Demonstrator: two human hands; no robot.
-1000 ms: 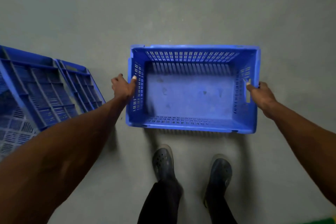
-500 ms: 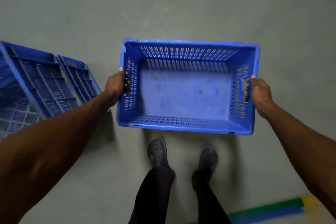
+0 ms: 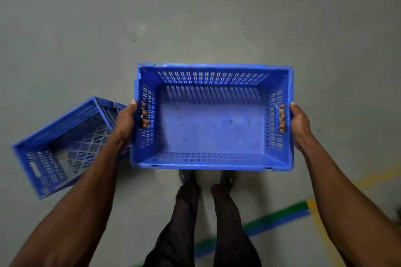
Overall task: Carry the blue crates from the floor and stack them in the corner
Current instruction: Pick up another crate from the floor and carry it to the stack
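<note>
While the person stood over the grey floor (image 3: 195, 17), both hands grasped a blue crate (image 3: 211, 132) held level between them, above the shoes (image 3: 186, 176). The left hand (image 3: 128, 122) curled its fingers through the handle slot of the near side wall, and the right hand (image 3: 298, 124) did the same on the opposite wall. A second blue crate (image 3: 63, 147) lay tilted on the floor just outside the left hand. Green, blue and yellow floor tape (image 3: 282, 217) ran below the right forearm.
</note>
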